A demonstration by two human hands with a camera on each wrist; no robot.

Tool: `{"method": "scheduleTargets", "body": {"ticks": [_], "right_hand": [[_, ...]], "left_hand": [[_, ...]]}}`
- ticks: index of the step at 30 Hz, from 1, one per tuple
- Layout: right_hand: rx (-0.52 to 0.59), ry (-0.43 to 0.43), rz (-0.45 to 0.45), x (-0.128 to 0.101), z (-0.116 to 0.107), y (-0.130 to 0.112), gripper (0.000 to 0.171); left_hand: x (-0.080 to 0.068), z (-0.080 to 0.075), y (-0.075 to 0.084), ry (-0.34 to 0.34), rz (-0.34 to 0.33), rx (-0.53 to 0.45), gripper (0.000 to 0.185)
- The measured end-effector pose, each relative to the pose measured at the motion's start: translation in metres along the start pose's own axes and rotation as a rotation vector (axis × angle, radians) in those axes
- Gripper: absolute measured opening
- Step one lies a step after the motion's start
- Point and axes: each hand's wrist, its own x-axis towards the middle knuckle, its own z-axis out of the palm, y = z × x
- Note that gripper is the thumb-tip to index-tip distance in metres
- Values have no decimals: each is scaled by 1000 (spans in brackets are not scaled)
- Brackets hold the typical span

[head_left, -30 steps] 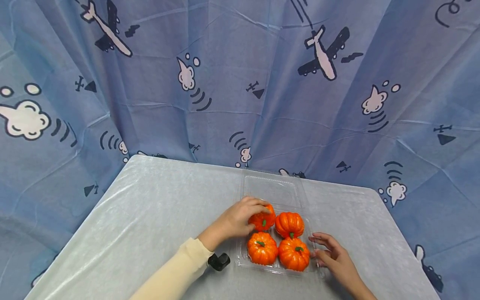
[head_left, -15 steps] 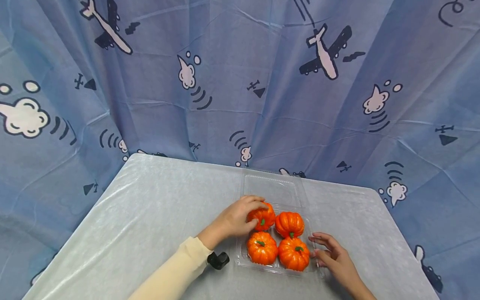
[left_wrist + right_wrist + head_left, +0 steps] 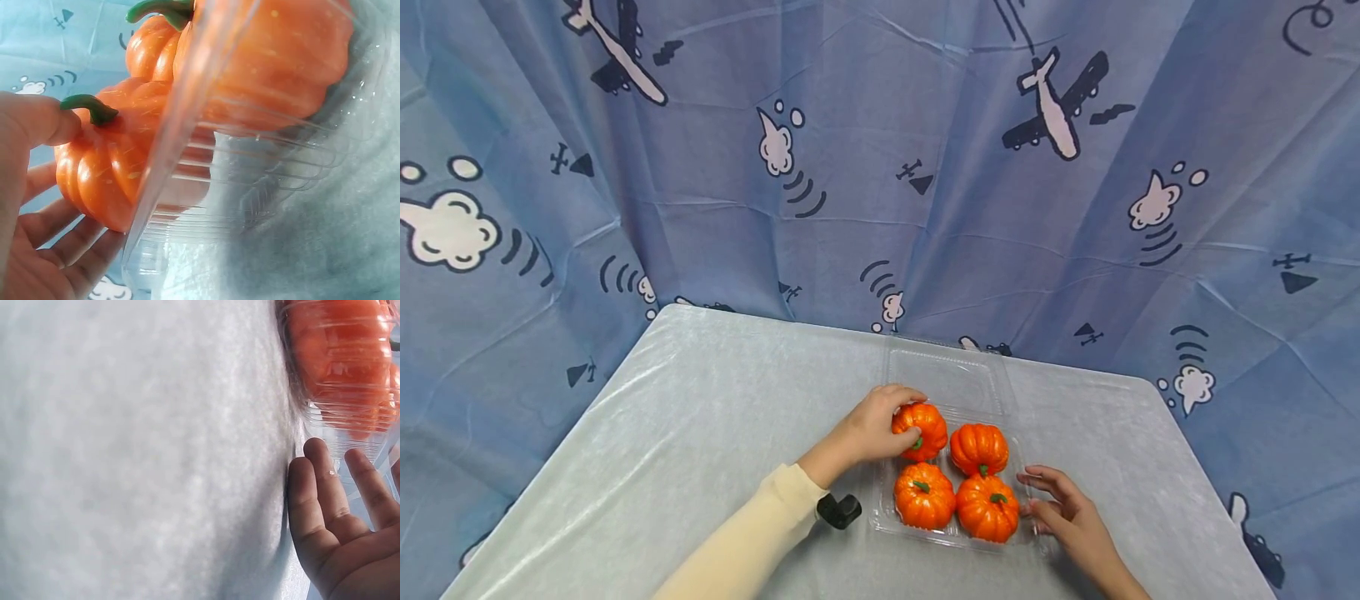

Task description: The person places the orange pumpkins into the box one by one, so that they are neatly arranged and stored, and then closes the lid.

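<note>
Nearby, three pumpkins (image 3: 958, 479) crowding the clear tray (image 3: 951, 383)

The left hand (image 3: 871, 429) grips the pumpkin (image 3: 920, 431) at the 10 o'clock position of the clear tray (image 3: 880, 518). Three other pumpkins (image 3: 978, 449) occupy the remaining positions. The right hand (image 3: 1063, 510) rests flat against the tray at 3 o'clock, on the desk (image 3: 700, 417).

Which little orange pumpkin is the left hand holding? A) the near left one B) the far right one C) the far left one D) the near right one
C: the left hand curls round the small orange pumpkin at the far left of the clear plastic tray.
</note>
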Motion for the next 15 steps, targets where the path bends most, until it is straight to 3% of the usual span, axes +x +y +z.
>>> {"method": "scheduleTargets", "body": {"ticks": [9, 15], "right_hand": [[7, -1, 13, -1, 0, 0, 45], [8, -4, 19, 0, 0, -1, 46]], "left_hand": [[5, -1, 3, -49, 43, 7, 37], [5, 2, 4, -75, 30, 24, 36]]}}
